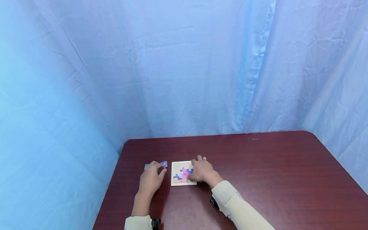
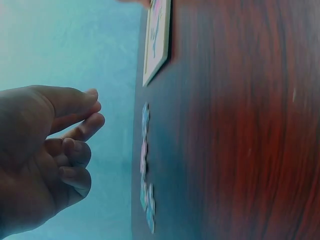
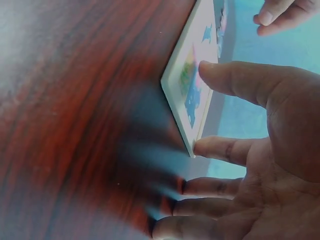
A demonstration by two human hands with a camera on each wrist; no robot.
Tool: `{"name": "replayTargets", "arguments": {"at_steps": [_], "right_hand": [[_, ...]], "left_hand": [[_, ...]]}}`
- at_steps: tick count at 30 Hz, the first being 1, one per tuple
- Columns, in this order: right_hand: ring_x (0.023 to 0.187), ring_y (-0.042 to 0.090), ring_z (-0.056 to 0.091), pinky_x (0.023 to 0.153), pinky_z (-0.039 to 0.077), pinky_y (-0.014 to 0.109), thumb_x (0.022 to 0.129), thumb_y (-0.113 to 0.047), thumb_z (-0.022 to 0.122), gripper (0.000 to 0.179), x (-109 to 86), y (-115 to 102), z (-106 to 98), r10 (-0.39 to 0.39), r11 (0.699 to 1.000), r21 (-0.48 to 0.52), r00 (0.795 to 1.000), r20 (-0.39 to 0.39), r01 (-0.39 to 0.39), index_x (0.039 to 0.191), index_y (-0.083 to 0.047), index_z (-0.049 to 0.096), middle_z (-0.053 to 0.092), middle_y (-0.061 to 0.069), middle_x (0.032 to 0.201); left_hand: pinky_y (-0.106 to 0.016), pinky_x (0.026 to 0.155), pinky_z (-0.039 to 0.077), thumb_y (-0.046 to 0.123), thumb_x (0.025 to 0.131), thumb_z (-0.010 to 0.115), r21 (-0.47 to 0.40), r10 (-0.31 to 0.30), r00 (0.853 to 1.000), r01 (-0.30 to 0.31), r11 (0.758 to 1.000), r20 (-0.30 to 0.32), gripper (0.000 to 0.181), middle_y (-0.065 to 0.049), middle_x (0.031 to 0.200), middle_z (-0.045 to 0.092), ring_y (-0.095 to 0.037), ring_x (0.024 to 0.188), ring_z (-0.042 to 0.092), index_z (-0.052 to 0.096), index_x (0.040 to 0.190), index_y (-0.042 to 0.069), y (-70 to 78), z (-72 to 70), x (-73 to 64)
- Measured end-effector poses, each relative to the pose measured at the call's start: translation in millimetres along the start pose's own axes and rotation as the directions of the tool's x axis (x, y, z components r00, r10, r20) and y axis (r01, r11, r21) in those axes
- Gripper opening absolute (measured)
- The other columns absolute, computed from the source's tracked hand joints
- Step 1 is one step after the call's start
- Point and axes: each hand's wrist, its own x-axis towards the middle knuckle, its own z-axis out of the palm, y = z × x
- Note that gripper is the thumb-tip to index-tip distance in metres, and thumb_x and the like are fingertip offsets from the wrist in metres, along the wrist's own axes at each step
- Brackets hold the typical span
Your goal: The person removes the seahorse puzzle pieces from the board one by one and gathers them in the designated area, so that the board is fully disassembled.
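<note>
A square puzzle tray (image 1: 172, 174) with a pale border lies flat on the table, partly filled with pink, blue and green jigsaw pieces (image 1: 185, 175). Over its right side spreads my right hand (image 1: 202, 171). In the right wrist view the thumb (image 3: 215, 75) overlaps the fitted pieces, the index fingertip is at the tray's corner, and the other fingers reach down to the table. My left hand (image 1: 151, 179) hovers left of the tray, above loose jigsaw pieces (image 1: 164, 163). Its thumb and index tips come close together, with nothing visible between them in the left wrist view.
The loose pieces (image 2: 145, 155) lie in a row on the dark red-brown table (image 1: 273, 179), partly hidden by the left hand in the head view. Blue curtains (image 1: 184, 70) hang behind the table and along its sides.
</note>
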Motion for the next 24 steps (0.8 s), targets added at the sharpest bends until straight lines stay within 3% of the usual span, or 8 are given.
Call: {"name": "replayTargets", "arguments": {"at_steps": [6, 17, 24], "right_hand": [[0.146, 0.047, 0.048, 0.105, 0.055, 0.054, 0.084, -0.04, 0.087, 0.075, -1.0, 1, -3, -0.013, 1.0, -0.01, 1.0, 0.007, 0.013, 0.144, -0.004, 0.061, 0.051, 0.024, 0.151], [0.145, 0.048, 0.05, 0.106, 0.054, 0.057, 0.081, -0.039, 0.091, 0.075, -1.4, 0, -4, 0.003, 1.0, -0.022, 1.0, -0.024, -0.004, 0.142, -0.005, 0.064, 0.053, 0.024, 0.15], [0.143, 0.049, 0.051, 0.106, 0.054, 0.057, 0.08, -0.039, 0.092, 0.073, -2.5, 0, -4, -0.006, 1.0, -0.014, 1.0, -0.028, 0.005, 0.139, -0.005, 0.065, 0.055, 0.024, 0.146]], "left_hand": [[-0.046, 0.081, 0.061, 0.02, 0.094, 0.078, 0.015, 0.059, 0.997, -0.06, 0.998, 0.043, 0.016, -0.004, 0.104, 0.073, -0.023, 0.093, 0.074, 0.081, 0.108, 0.011, 13.6, 11.3, -0.4], [-0.042, 0.074, 0.059, 0.022, 0.094, 0.079, 0.052, 0.083, 0.99, -0.089, 0.995, 0.115, 0.019, -0.006, 0.1, 0.071, -0.02, 0.082, 0.069, 0.081, 0.107, 0.009, 36.7, 21.1, 6.7], [-0.047, 0.077, 0.061, 0.021, 0.091, 0.082, 0.077, 0.085, 0.988, -0.096, 0.992, 0.13, 0.023, -0.008, 0.103, 0.071, -0.027, 0.091, 0.073, 0.08, 0.108, 0.006, 41.7, 30.2, 9.4]]}}
